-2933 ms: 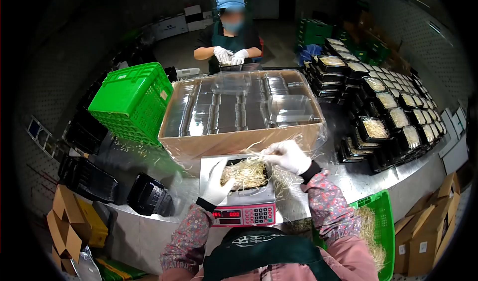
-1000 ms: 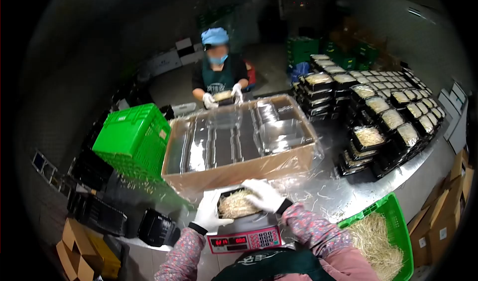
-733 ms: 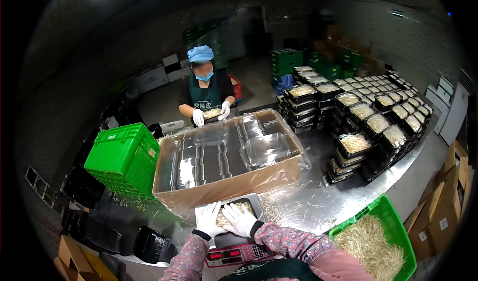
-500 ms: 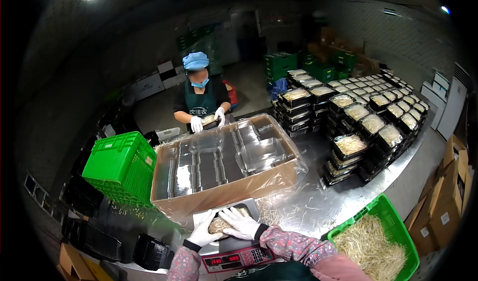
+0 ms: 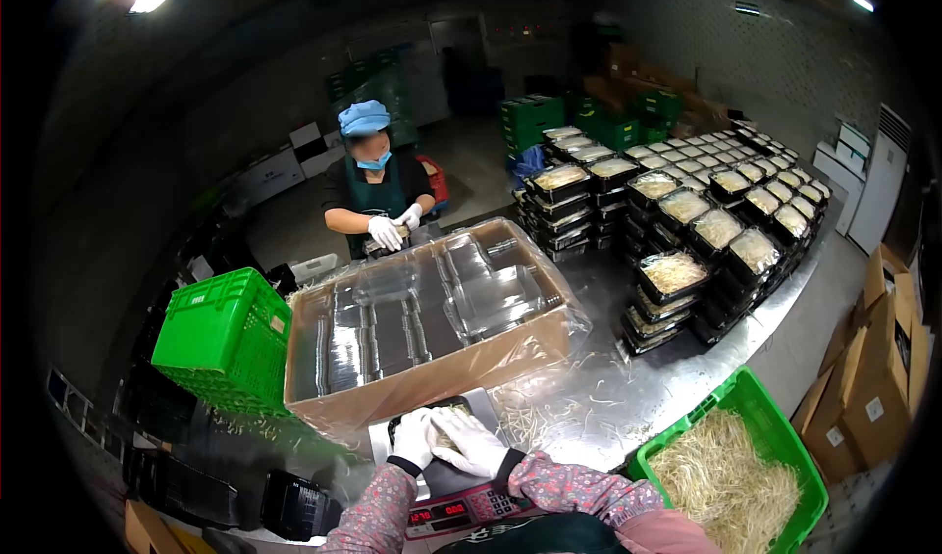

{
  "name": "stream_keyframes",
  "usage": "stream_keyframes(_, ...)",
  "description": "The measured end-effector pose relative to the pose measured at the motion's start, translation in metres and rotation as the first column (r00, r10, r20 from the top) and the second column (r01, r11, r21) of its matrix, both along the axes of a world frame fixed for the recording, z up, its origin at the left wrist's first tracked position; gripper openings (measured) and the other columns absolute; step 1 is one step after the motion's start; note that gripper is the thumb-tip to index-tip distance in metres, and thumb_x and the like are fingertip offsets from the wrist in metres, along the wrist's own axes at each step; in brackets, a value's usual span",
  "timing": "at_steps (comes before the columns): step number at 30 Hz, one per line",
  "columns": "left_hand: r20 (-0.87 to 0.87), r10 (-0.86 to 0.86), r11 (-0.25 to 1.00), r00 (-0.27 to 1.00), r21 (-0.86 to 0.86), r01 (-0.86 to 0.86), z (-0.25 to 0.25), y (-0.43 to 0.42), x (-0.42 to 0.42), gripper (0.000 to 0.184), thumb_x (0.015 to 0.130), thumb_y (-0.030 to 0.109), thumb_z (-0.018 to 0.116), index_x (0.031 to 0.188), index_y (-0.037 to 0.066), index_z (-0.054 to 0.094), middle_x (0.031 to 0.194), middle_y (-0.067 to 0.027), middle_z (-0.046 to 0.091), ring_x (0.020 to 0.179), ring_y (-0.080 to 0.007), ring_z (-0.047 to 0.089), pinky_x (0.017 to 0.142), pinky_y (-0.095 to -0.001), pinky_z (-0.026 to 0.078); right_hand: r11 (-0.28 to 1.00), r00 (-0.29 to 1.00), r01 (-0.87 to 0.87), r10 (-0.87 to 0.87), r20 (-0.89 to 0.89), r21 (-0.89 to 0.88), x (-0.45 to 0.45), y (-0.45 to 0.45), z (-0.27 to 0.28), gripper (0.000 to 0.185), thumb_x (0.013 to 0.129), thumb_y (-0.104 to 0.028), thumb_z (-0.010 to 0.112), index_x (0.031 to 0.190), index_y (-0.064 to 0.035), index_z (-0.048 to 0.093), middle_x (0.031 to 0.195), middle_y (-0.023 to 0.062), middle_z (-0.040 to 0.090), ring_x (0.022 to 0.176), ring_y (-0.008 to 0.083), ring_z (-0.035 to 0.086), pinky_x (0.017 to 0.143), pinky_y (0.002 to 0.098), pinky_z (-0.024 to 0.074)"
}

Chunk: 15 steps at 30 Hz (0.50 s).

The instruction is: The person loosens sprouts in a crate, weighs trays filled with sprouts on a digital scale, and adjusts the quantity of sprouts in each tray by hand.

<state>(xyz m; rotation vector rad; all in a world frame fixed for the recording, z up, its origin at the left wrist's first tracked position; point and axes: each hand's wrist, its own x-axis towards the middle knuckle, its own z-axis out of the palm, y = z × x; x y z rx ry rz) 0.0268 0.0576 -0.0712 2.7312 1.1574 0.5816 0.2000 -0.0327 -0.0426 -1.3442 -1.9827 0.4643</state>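
Observation:
Both of my hands wear white gloves and meet over a black plastic tray (image 5: 456,401) on a scale (image 5: 481,403). My left hand (image 5: 416,438) is cupped, its fingers together, at the left side of the pale bean sprouts (image 5: 446,440) in the tray. From the right, my right hand (image 5: 473,442) presses on the same sprouts with its fingers bent inward. The gloves cover most of the sprouts and the tray. Red digits glow on the scale's display (image 5: 451,510), below my hands.
Beyond the scale stands a carton (image 5: 432,377) of clear lids. A green crate (image 5: 751,456) of loose sprouts is at right, stacked filled trays (image 5: 672,274) behind it. Green crates (image 5: 224,338) and black trays (image 5: 294,503) are at left. A co-worker (image 5: 373,186) handles a tray across the table.
My hands have drawn closer together, and the left fingers have closed up over the sprouts. The scale's digits differ. The co-worker's hands have shifted on their tray. The view has swung slightly right.

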Motion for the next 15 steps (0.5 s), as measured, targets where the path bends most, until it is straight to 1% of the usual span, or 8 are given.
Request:
stream_keyframes(1, 0.025, -0.020, 0.999, 0.999, 0.035, 0.019, -0.001, 0.004, 0.002, 0.034, 0.084, 0.014, 0.056, 0.117, 0.007, 0.062, 0.113, -0.0143, 0.059, 0.104, -0.0352, 0.053, 0.092, -0.0457, 0.044, 0.999, 0.999, -0.012, 0.013, -0.029, 0.048, 0.009, -0.009, 0.004, 0.066, 0.095, -0.041, 0.052, 0.144, -0.0009, 0.033, 0.145, 0.0242, 0.038, 0.136, 0.0397, 0.034, 0.113, 0.0471, 0.0258)
stream_keyframes(2, 0.011, -0.002, 1.000, 1.000, -0.031, 0.002, 0.018, -0.003, 0.007, 0.035, 0.084, 0.012, 0.057, 0.119, 0.008, 0.061, 0.111, -0.0143, 0.060, 0.104, -0.0359, 0.053, 0.092, -0.0462, 0.043, 0.997, 0.999, 0.015, -0.011, -0.045, 0.079, 0.020, -0.019, 0.007, 0.063, 0.093, -0.036, 0.056, 0.142, -0.0008, 0.037, 0.142, 0.0237, 0.042, 0.135, 0.0380, 0.036, 0.113, 0.0454, 0.0275)
stream_keyframes(5, -0.014, 0.006, 0.999, 1.000, 0.045, -0.006, 0.021, -0.005, 0.006, 0.033, 0.086, 0.010, 0.055, 0.118, 0.005, 0.062, 0.110, -0.0153, 0.060, 0.104, -0.0360, 0.053, 0.092, -0.0463, 0.043, 0.978, 0.957, 0.140, -0.094, -0.273, 0.152, 0.063, -0.058, 0.010, 0.050, 0.092, -0.024, 0.061, 0.135, -0.0021, 0.047, 0.133, 0.0220, 0.051, 0.126, 0.0371, 0.048, 0.107, 0.0431, 0.0372)
stream_keyframes(7, 0.083, -0.026, 0.999, 0.996, -0.031, 0.029, 0.001, 0.006, -0.001, 0.030, 0.089, 0.011, 0.056, 0.117, 0.002, 0.061, 0.115, -0.0161, 0.060, 0.111, -0.0352, 0.051, 0.097, -0.0452, 0.040, 0.943, 0.926, 0.287, -0.228, -0.302, 0.167, 0.103, -0.097, 0.009, 0.043, 0.090, -0.020, 0.062, 0.129, -0.0034, 0.054, 0.126, 0.0197, 0.057, 0.118, 0.0360, 0.054, 0.102, 0.0423, 0.0431)
stream_keyframes(9, 0.346, 0.064, 0.979, 0.936, -0.202, 0.007, -0.011, 0.000, -0.003, 0.034, 0.092, 0.015, 0.057, 0.123, 0.000, 0.058, 0.122, -0.0181, 0.057, 0.119, -0.0348, 0.049, 0.102, -0.0433, 0.037, 0.877, 0.878, 0.459, -0.423, -0.224, 0.144, 0.154, -0.145, 0.004, 0.039, 0.089, -0.018, 0.063, 0.124, -0.0037, 0.058, 0.122, 0.0189, 0.060, 0.115, 0.0356, 0.056, 0.098, 0.0424, 0.0460)
stream_keyframes(12, 0.091, -0.023, 0.988, 0.996, -0.151, 0.037, -0.014, 0.010, -0.010, 0.046, 0.094, 0.020, 0.057, 0.135, 0.001, 0.050, 0.130, -0.0199, 0.053, 0.122, -0.0351, 0.046, 0.106, -0.0433, 0.033, 0.454, 0.473, 0.880, -0.811, -0.344, 0.140, 0.222, -0.246, 0.001, 0.023, 0.085, -0.012, 0.067, 0.107, -0.0050, 0.065, 0.107, 0.0140, 0.065, 0.104, 0.0305, 0.061, 0.092, 0.0402, 0.0487)
stream_keyframes(13, 0.013, -0.041, 0.990, 0.999, -0.138, 0.042, -0.003, 0.006, -0.006, 0.049, 0.094, 0.021, 0.057, 0.138, 0.002, 0.047, 0.131, -0.0203, 0.052, 0.122, -0.0361, 0.046, 0.106, -0.0440, 0.033, 0.278, 0.292, 0.956, -0.853, -0.432, 0.097, 0.246, -0.284, 0.003, 0.014, 0.085, -0.009, 0.067, 0.098, -0.0043, 0.066, 0.099, 0.0098, 0.067, 0.095, 0.0242, 0.063, 0.086, 0.0356, 0.0500)
stream_keyframes(15, 0.007, -0.093, 0.988, 0.996, -0.121, 0.093, -0.006, 0.013, -0.009, 0.050, 0.094, 0.022, 0.057, 0.139, 0.003, 0.046, 0.131, -0.0201, 0.052, 0.122, -0.0369, 0.045, 0.106, -0.0454, 0.032, 0.024, -0.028, 0.997, -0.733, -0.679, -0.068, 0.287, -0.359, -0.021, 0.003, 0.088, -0.004, 0.067, 0.087, -0.0037, 0.064, 0.089, 0.0014, 0.065, 0.080, 0.0082, 0.057, 0.074, 0.0236, 0.0471)
